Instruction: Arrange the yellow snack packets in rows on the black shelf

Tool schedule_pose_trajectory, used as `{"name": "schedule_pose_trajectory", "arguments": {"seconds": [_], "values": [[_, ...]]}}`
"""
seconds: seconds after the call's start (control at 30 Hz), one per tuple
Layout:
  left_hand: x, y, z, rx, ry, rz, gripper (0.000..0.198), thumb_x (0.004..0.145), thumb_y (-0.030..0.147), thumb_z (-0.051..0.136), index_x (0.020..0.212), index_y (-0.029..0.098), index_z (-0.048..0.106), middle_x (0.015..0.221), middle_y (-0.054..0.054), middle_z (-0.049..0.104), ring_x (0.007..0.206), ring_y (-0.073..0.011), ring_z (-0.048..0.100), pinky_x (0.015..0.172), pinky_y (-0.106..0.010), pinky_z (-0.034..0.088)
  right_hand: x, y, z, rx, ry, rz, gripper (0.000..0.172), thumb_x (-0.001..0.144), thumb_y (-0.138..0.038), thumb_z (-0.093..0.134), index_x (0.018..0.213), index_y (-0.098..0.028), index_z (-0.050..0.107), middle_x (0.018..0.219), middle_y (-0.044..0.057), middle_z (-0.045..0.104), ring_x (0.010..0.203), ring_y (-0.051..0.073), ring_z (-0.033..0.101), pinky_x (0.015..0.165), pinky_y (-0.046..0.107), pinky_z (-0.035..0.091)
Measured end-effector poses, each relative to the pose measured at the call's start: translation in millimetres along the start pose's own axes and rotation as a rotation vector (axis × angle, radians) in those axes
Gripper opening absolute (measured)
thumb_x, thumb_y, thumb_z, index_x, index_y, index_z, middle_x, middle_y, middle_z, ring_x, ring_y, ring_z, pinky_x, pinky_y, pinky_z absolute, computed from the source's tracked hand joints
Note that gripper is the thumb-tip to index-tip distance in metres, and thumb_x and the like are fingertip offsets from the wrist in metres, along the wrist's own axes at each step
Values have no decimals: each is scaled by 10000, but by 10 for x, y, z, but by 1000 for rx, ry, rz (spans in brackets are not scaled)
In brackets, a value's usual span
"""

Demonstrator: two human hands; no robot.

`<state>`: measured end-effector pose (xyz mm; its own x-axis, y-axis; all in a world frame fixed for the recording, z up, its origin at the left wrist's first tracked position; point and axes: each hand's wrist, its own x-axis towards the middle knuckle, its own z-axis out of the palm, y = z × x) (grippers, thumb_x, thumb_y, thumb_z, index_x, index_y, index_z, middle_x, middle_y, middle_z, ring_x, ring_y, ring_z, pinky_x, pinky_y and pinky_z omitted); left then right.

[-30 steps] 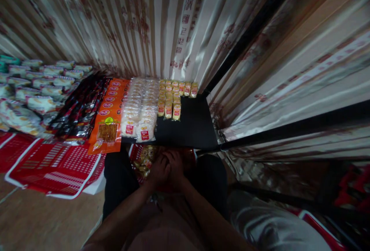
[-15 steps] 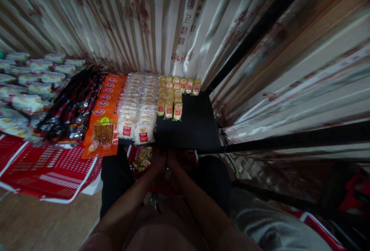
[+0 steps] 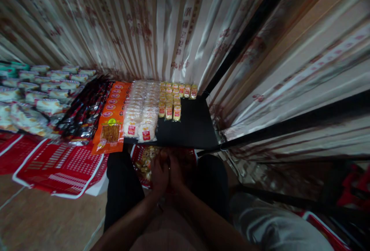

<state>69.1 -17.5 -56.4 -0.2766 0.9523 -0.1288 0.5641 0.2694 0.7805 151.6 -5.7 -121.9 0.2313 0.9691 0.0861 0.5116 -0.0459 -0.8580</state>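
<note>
My left hand (image 3: pixel 160 173) and my right hand (image 3: pixel 175 171) are close together over a red basket (image 3: pixel 135 151) between my knees. The fingers of both hands curl inward toward each other; shadow hides whatever is between them. To the left of my left hand, small yellow-wrapped snacks (image 3: pixel 146 162) lie in the basket. Above the hands, similar small yellow packets (image 3: pixel 169 110) stand in rows on a black tabletop (image 3: pixel 193 128). Beside them are two rows of clear-wrapped white rice crackers (image 3: pixel 146 129).
Left along the table lie orange snack bags (image 3: pixel 109 129), dark red-black packets (image 3: pixel 82 112) and several white packets (image 3: pixel 49 104). A red basket with white edging (image 3: pixel 62 166) stands at lower left. Black bars (image 3: pixel 245 39) and a pleated curtain (image 3: pixel 162 24) border the table.
My hands show more clearly, drawn slightly back from the table edge and with the fingers curled together. The view has shifted a little, and the table's packets appear unchanged.
</note>
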Motion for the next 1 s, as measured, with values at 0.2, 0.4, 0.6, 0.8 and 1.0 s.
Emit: {"name": "schedule_pose_trajectory", "arguments": {"seconds": [0.2,0.4,0.6,0.8,1.0], "values": [[-175,142,-73,-133,39,164,338,808,213,419,1134,162,496,1147,-128,528,1103,-227,500,980,-412,412,-104,-117,-221,-88,79,10,481,723,-154,387,1173,-206,551,1178,110,576,1102,226,529,959,404,425],[-130,390,-85,-183,75,325,347,841,242,410,1167,145,476,1174,-146,506,1123,-236,474,982,-431,404,50,-393,-514,-46,150,-78,453,761,-172,356,1177,-214,530,1173,93,563,1095,202,515,977,393,414],[78,854,-123,-215,39,398,336,892,300,392,1184,155,472,1189,-123,510,1118,-210,466,999,-407,383,414,-761,-804,35,213,-75,416,833,-261,373,1217,-214,526,1176,90,547,1076,201,515,959,380,427],[330,1199,54,-152,-27,380,364,882,256,372,1197,121,494,1177,-136,528,1123,-218,469,1014,-371,372,720,-824,-972,115,172,-56,485,833,-257,388,1311,-218,459,1163,89,545,1055,195,528,913,339,453],[598,1563,241,-49,-40,335,389,841,172,376,1197,89,511,1155,-143,541,1118,-225,468,1029,-344,348,1089,-729,-1007,214,289,31,497,776,-278,429,1257,-195,524,1066,86,566,908,197,579,802,313,491]]}}
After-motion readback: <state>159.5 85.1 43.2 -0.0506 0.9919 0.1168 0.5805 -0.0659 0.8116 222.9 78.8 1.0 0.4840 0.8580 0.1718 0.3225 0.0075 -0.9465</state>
